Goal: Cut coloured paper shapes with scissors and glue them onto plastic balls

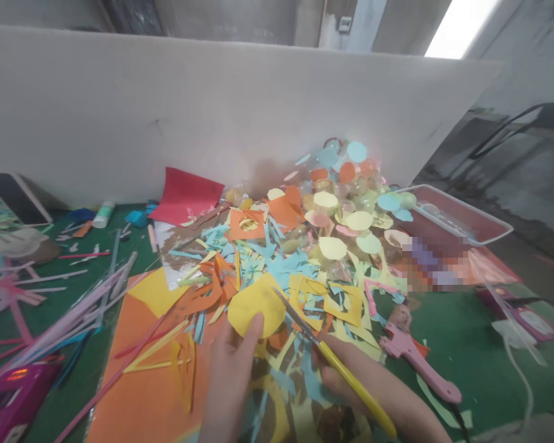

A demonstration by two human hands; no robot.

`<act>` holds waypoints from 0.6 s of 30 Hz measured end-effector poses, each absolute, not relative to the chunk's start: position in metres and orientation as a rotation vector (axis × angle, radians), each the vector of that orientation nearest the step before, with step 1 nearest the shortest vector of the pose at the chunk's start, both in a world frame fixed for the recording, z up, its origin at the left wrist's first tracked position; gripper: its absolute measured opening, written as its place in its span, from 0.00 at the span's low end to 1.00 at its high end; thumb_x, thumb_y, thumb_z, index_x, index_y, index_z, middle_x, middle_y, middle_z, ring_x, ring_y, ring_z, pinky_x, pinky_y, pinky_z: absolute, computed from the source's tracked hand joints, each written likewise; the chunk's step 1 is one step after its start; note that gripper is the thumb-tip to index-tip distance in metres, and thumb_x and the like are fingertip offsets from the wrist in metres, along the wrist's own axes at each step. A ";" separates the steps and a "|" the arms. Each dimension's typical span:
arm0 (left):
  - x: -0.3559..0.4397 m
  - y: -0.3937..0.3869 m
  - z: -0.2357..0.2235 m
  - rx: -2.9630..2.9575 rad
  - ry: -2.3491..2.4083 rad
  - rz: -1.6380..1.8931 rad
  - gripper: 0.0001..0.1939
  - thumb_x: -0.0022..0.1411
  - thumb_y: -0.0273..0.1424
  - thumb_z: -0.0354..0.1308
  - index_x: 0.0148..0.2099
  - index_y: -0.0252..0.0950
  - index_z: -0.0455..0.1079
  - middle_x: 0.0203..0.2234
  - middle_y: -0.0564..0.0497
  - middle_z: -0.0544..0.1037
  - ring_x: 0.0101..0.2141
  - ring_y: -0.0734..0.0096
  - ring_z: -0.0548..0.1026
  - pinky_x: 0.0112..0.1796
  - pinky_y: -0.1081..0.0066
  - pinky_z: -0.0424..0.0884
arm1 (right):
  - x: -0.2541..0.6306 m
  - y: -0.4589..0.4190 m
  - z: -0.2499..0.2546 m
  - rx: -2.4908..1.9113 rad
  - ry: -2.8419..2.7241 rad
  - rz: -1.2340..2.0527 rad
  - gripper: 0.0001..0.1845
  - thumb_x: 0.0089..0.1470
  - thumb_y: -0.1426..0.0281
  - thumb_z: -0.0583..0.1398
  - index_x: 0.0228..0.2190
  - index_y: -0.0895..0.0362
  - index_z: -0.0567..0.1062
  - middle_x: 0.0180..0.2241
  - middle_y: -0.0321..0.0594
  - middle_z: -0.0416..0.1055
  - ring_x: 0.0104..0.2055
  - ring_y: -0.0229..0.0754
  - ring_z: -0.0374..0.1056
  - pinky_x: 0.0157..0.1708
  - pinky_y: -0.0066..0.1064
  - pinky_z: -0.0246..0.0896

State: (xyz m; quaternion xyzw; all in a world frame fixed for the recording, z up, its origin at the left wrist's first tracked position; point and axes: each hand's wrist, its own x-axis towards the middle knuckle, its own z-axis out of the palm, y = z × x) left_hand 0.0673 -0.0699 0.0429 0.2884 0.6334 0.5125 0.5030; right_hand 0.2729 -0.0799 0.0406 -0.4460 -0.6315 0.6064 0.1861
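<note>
My left hand (231, 381) pinches a yellow paper piece (255, 306), thumb on top of its lower edge. My right hand (373, 394) is closed round yellow-handled scissors (332, 360). Their blades reach up and left and meet the right edge of the yellow piece. Both hands hover over a heap of orange, yellow and blue paper scraps (277, 271) on a green table.
Orange sheets (138, 381) lie at front left beside a bundle of thin straws (74, 314). A pink tool (415, 357) rests right of my hands. Cut paper circles (346, 203) pile up at the back, with a clear tray (461, 215), a red sheet (184, 197) and a glue stick (103, 213).
</note>
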 end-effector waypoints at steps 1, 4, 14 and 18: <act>0.069 -0.070 0.045 0.691 1.543 1.244 0.25 0.53 0.46 0.65 0.48 0.36 0.74 0.46 0.44 0.80 0.47 0.54 0.77 0.44 0.64 0.73 | 0.272 -0.080 0.042 -1.262 -1.773 1.702 0.34 0.50 0.37 0.52 0.33 0.57 0.64 0.28 0.33 0.58 0.29 0.35 0.50 0.28 0.26 0.48; 0.075 -0.073 0.052 0.657 1.563 1.274 0.24 0.51 0.45 0.66 0.47 0.36 0.75 0.44 0.44 0.81 0.47 0.54 0.77 0.46 0.64 0.72 | 0.268 -0.081 0.045 -1.291 -1.757 1.690 0.34 0.50 0.36 0.50 0.29 0.57 0.62 0.26 0.32 0.55 0.28 0.35 0.48 0.26 0.26 0.46; 0.084 -0.080 0.054 0.528 1.457 1.354 0.27 0.50 0.44 0.66 0.52 0.40 0.73 0.47 0.46 0.79 0.45 0.56 0.78 0.43 0.64 0.74 | 0.270 -0.089 0.050 -1.263 -1.652 1.740 0.34 0.47 0.37 0.55 0.28 0.56 0.62 0.24 0.31 0.54 0.25 0.32 0.49 0.22 0.24 0.47; 0.087 -0.086 0.056 0.503 1.466 1.335 0.26 0.48 0.43 0.68 0.49 0.38 0.75 0.46 0.45 0.80 0.45 0.56 0.78 0.40 0.66 0.74 | 0.277 -0.094 0.055 -1.180 -1.731 1.771 0.32 0.51 0.41 0.56 0.40 0.56 0.65 0.30 0.34 0.61 0.27 0.34 0.56 0.26 0.24 0.55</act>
